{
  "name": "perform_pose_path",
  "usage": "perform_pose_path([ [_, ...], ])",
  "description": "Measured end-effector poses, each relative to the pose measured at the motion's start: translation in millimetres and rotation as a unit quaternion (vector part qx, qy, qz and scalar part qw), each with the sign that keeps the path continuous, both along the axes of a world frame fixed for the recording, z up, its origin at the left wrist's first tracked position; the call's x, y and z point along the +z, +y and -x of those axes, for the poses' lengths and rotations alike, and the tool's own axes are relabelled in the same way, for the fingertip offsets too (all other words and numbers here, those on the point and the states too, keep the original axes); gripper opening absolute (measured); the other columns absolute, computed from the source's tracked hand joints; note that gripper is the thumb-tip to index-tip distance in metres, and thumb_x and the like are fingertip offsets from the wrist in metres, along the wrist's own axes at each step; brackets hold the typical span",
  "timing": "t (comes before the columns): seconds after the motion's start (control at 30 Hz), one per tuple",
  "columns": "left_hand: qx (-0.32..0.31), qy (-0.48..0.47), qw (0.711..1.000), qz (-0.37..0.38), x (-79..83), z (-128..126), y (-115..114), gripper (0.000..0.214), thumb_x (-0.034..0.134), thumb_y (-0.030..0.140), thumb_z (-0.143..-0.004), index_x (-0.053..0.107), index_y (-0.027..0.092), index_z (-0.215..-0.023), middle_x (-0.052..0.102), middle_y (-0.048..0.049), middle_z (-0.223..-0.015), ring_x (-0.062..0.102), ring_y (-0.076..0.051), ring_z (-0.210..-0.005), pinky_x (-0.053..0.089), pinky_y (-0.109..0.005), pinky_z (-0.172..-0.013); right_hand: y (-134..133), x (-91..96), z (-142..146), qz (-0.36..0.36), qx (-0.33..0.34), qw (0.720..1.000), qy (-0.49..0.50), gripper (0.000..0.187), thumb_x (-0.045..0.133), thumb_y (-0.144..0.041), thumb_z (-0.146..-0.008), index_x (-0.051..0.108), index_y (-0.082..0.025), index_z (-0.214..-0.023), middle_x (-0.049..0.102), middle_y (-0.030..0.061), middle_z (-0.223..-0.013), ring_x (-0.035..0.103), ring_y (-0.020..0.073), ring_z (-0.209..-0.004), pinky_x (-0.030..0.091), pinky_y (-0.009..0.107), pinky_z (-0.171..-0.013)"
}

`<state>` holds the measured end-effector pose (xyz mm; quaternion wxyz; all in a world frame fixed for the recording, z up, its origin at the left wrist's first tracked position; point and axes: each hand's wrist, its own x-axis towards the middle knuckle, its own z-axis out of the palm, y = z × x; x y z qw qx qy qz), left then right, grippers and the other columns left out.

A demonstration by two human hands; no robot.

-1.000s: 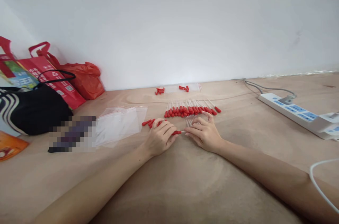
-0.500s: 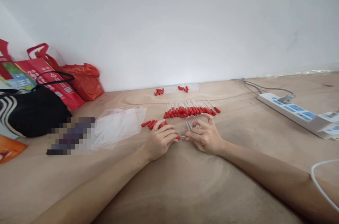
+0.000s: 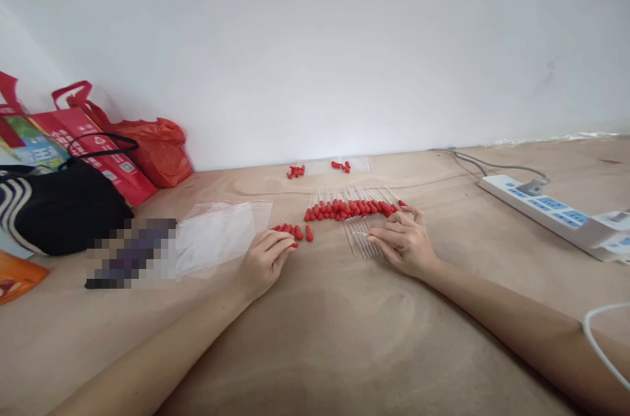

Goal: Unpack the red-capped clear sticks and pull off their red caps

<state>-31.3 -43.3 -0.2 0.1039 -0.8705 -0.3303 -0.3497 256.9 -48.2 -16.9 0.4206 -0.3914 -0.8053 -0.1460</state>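
My left hand lies on the wooden table, its fingertips pinching one red rubber cap at the near edge of a small heap of loose red caps. My right hand rests to the right, its fingertips closed on a thin tube in a bunch of clear tubes. Just behind both hands lies a row of assembled droppers with red bulbs; its right end touches my right hand's knuckles.
Clear zip bags lie left of my left hand, beside a blurred dark object. Black and red bags stand at far left. Two small bags with red caps lie by the wall. A white power strip and cable sit at right.
My hands were together, joining a red cap to a tube. They have parted: the left went left to the loose caps, the right went back to the clear tubes.
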Motion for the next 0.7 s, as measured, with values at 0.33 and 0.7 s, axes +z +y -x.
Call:
perform_pose_path([
  [0.33, 0.208, -0.09, 0.969, 0.097, -3.2, 27.4, 31.3, 0.029, 0.045, 0.028, -0.079, 0.055, 0.015, -0.103, 0.055, -0.0041, -0.08, 0.055, -0.015, -0.068, 0.048, -0.028, -0.064, 8.2, -8.5, 3.7, 0.047, -0.136, 0.99, 0.01, 0.024, 0.046, -0.018, -0.077, 0.065, -0.023, -0.091, 0.064, -0.0014, -0.067, 0.053, 0.0134, -0.072, 0.024, 0.032, -0.079],
  [0.7, 0.21, -0.033, 0.973, 0.094, 6.6, 12.2, 30.1, 0.026, 0.049, 0.036, -0.077, 0.059, 0.016, -0.092, 0.061, -0.0061, -0.086, 0.054, -0.021, -0.086, 0.042, -0.036, -0.08, 8.4, -6.2, 8.8, 0.108, -0.09, 0.988, -0.062, 0.022, 0.045, -0.027, -0.079, 0.064, -0.023, -0.09, 0.062, 0.001, -0.073, 0.048, 0.016, -0.075, 0.021, 0.036, -0.078],
])
